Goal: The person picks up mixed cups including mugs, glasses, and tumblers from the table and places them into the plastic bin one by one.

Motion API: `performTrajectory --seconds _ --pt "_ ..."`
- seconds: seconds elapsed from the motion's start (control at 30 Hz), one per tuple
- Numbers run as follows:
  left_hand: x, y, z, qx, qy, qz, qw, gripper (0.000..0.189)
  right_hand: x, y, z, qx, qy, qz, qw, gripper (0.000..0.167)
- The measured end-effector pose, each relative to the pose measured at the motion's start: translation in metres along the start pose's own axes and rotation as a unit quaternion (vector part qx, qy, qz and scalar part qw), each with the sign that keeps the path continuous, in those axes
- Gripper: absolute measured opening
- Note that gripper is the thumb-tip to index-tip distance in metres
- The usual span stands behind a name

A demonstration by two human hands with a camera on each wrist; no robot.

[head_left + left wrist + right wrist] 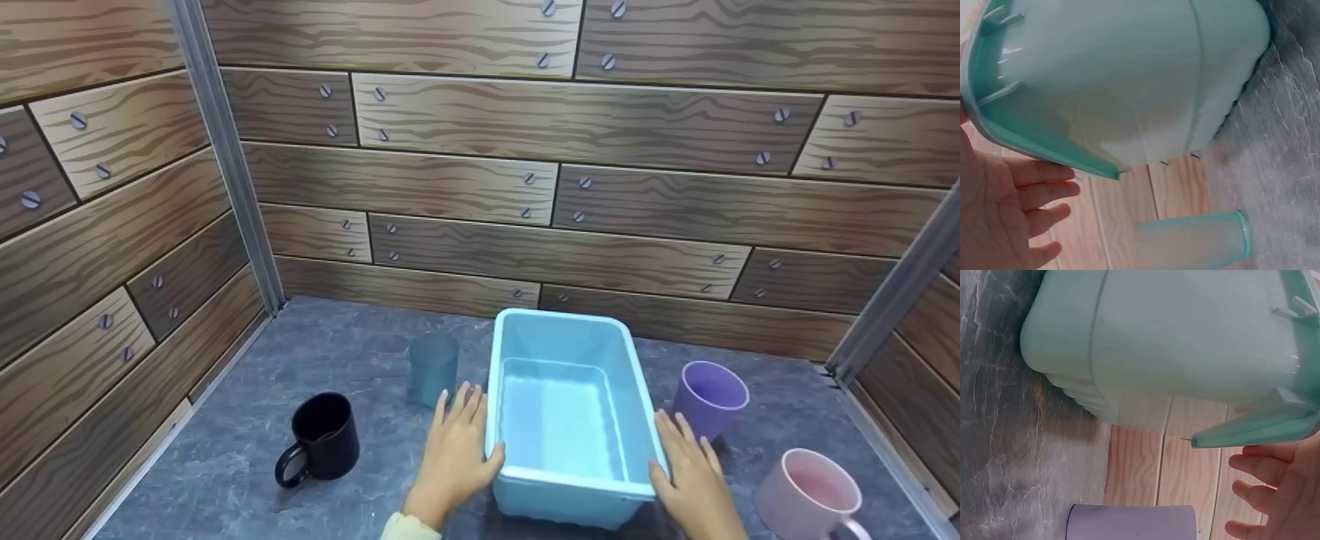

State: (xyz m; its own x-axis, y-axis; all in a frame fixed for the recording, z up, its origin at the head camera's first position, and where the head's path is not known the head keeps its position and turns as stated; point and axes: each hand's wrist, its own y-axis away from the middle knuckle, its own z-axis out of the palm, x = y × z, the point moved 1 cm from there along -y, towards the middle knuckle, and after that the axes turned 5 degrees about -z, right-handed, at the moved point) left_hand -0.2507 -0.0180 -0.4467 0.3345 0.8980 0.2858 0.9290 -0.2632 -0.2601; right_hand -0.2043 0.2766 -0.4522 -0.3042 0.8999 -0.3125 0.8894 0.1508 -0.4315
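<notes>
A light blue rectangular plastic basin (564, 489) stands on the table between both hands, its inside showing no contents. My left hand (455, 454) lies along its left rim, fingers straight and thumb at the near corner. Along the opposite rim, my right hand (694, 476) has its fingers stretched forward and its thumb at the edge. Both wrist views show the fingers beside the rim's outer lip, not curled round it. Just beyond the left fingertips is a translucent teal cup (433, 367). A purple cup (709, 401) stands close to the right fingertips.
On the left is a black mug (324, 439) with its handle toward the near left. A pink mug (810, 495) stands at the near right, beside the right hand. Wood-patterned walls (450, 180) enclose the grey marbled tabletop (225, 450) at the back and sides.
</notes>
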Motion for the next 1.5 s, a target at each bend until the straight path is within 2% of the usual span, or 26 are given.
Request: performTrajectory --seconds 0.13,0.2,0.3,0.37,0.57,0.7,0.9,1.13,1.37,1.5 --pt "0.001 0.008 -0.006 0.002 -0.008 0.006 1.0000 0.063 0.000 0.009 0.002 0.026 0.010 -0.019 0.9994 0.057" --pt "0.001 0.009 -0.007 0.004 -0.008 0.006 0.9999 0.064 -0.001 0.011 0.002 0.026 0.014 -0.020 0.9994 0.057" --pt "-0.002 0.002 -0.008 0.007 -0.005 0.001 1.0000 0.068 -0.002 0.011 -0.001 0.019 0.016 -0.017 0.9996 0.056" --pt "-0.004 -0.004 -0.008 0.012 -0.003 -0.003 0.9999 0.072 -0.002 0.010 -0.002 0.031 0.009 -0.020 0.9993 0.055" --pt "-0.004 -0.022 -0.004 0.040 -0.024 -0.015 0.9988 0.073 0.005 0.003 -0.013 0.127 -0.013 -0.036 0.9911 0.046" --pt "-0.002 -0.027 -0.002 0.050 -0.042 -0.021 0.9977 0.072 0.014 -0.007 -0.027 0.164 -0.025 -0.034 0.9856 0.046" --pt "-0.002 -0.035 -0.004 0.042 -0.069 -0.029 0.9963 0.070 0.037 -0.026 -0.041 0.215 -0.041 -0.048 0.9745 0.050" --pt "-0.005 -0.041 -0.006 0.042 -0.084 -0.021 0.9953 0.068 0.060 -0.045 -0.048 0.231 -0.069 -0.021 0.9702 0.056" --pt "-0.010 -0.040 -0.003 0.054 -0.085 -0.005 0.9949 0.063 0.077 -0.054 -0.039 0.243 -0.085 0.000 0.9662 0.061" --pt "-0.010 -0.040 -0.002 0.047 -0.077 -0.001 0.9960 0.062 0.082 -0.055 -0.035 0.236 -0.091 0.024 0.9671 0.062"
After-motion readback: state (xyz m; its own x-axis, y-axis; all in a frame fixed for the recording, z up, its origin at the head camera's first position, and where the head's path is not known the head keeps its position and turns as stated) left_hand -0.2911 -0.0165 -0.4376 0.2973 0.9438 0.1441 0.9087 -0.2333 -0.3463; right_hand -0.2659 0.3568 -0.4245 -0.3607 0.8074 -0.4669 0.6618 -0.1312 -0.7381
